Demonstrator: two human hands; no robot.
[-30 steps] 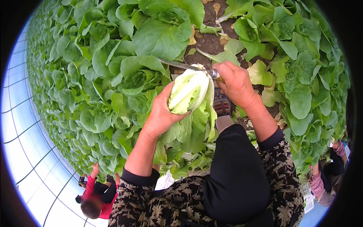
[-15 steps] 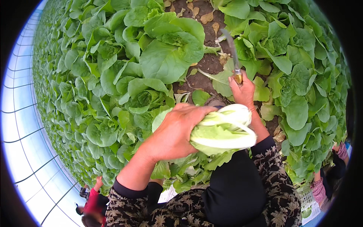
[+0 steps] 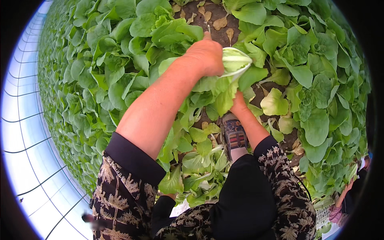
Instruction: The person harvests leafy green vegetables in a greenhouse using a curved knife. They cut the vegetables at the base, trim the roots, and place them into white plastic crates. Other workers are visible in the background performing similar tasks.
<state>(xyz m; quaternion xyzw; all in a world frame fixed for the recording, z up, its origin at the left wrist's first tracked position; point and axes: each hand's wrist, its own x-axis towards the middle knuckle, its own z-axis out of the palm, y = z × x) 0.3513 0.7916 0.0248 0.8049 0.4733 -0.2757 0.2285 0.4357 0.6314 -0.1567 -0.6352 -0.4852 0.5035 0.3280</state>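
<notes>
Far out in front of me, my left hand (image 3: 206,55) grips a head of leafy cabbage (image 3: 236,62), its pale, ribbed base pointing right. Loose green leaves hang from the head toward my shoe. Just below these leaves is my right hand (image 3: 239,103), reaching in from the lower right. Its fingers are hidden behind the foliage, and no knife shows there.
Dense rows of leafy cabbages (image 3: 316,84) grow on both sides of a narrow soil strip (image 3: 222,36). My shoe (image 3: 234,132) stands among cut leaves (image 3: 200,160). A plastic-covered frame wall (image 3: 30,120) curves along the left. Another person's arm (image 3: 343,196) shows at lower right.
My left hand has carried the cabbage head forward, away from my body. My right hand has drawn back slightly to the left, and the curved knife in it has gone out of sight.
</notes>
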